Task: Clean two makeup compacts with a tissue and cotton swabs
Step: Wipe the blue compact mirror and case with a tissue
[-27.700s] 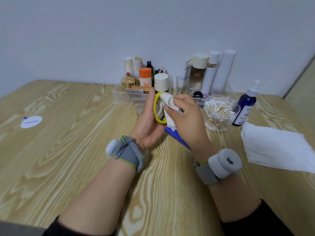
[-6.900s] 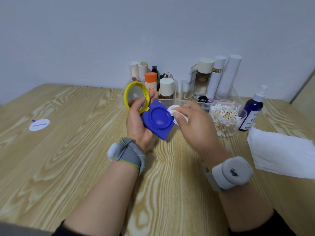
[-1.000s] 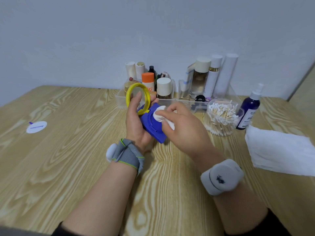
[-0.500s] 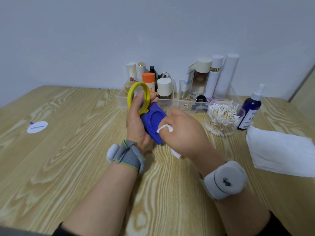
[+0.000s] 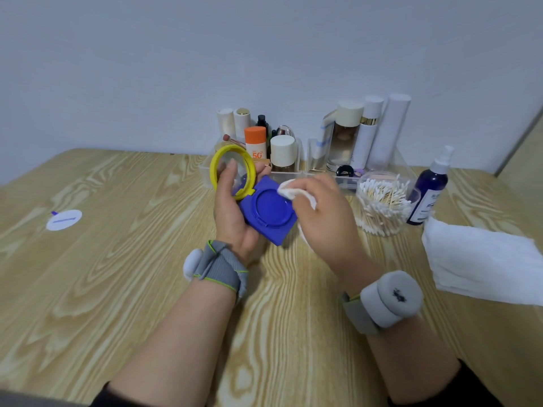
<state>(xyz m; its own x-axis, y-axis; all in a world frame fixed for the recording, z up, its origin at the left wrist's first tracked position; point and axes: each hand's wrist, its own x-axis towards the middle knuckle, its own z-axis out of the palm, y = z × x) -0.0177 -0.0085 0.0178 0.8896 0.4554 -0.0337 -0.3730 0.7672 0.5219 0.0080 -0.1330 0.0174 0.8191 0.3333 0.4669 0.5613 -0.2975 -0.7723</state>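
Note:
My left hand (image 5: 232,218) holds an open makeup compact (image 5: 269,211) above the table. Its blue square base faces up and its yellow-rimmed mirror lid (image 5: 232,171) stands upright behind my fingers. My right hand (image 5: 323,212) pinches a wadded white tissue (image 5: 289,191) and presses it against the upper right edge of the blue base. A clear jar of cotton swabs (image 5: 383,205) stands just right of my right hand. I see no other compact.
A clear organiser (image 5: 296,168) with several cosmetic bottles stands at the back against the wall. A dark blue spray bottle (image 5: 430,190) and a stack of white tissues (image 5: 482,259) are on the right. A round white sticker (image 5: 64,220) lies far left on the wooden table (image 5: 117,289).
My right hand has moved the tissue from the lower edge of the blue base up to its upper right edge. The compact has tilted so its face shows more.

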